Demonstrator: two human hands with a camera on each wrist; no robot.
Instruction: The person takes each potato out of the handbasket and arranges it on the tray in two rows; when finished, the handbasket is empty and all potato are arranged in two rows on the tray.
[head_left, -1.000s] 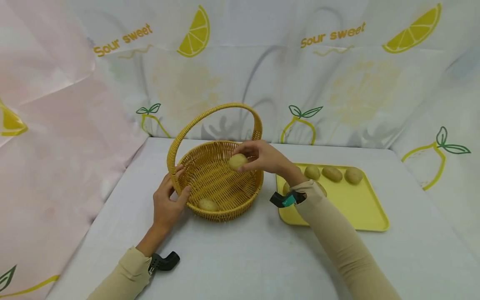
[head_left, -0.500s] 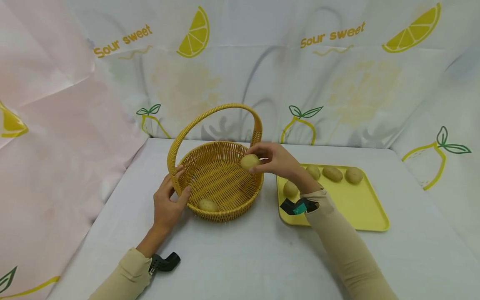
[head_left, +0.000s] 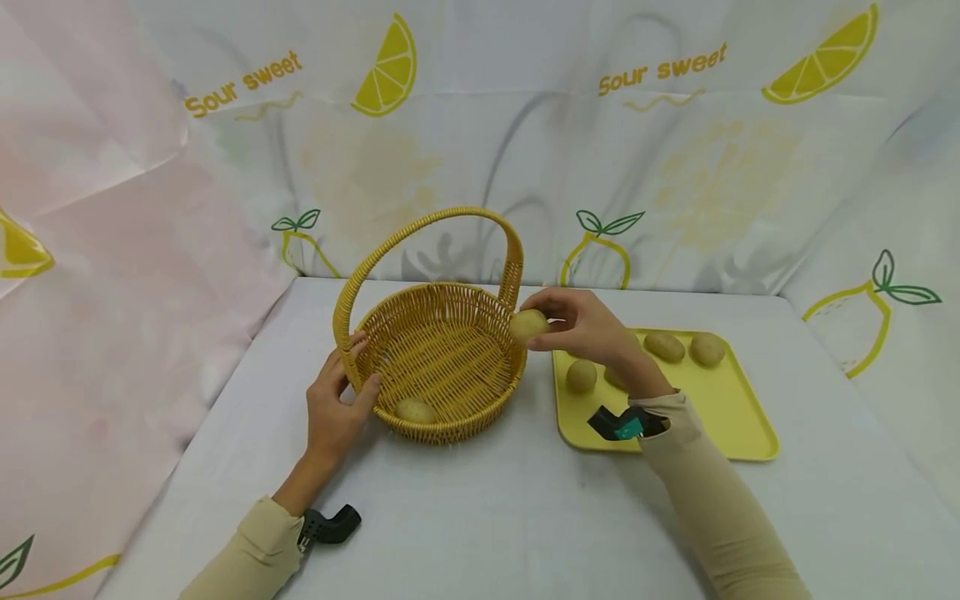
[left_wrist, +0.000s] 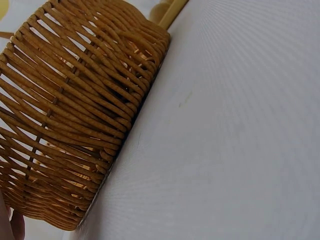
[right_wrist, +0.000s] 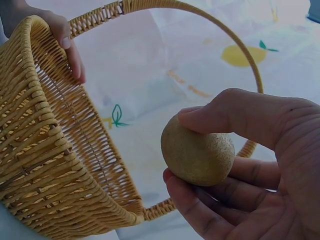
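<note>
A round yellow wicker basket (head_left: 450,358) with a tall arched handle stands on the table in the head view. My left hand (head_left: 337,408) grips its left rim at the foot of the handle, thumb inside and fingers outside. One potato (head_left: 416,410) lies in the basket against the near wall. Just over the basket's right rim, my right hand (head_left: 588,329) pinches another potato (right_wrist: 197,152) between thumb and fingers. The left wrist view mostly shows the basket's woven side (left_wrist: 75,110).
To the right lies a yellow tray (head_left: 720,425) with several potatoes, among them a round one (head_left: 581,377), an oblong one (head_left: 664,347) and one near the back corner (head_left: 707,350). My right forearm covers part of the tray. A lemon-print sheet (head_left: 480,150) hangs behind.
My right hand has moved right with the potato, from above the basket's inside to its right rim, slightly lower. The left hand and basket have stayed put.
</note>
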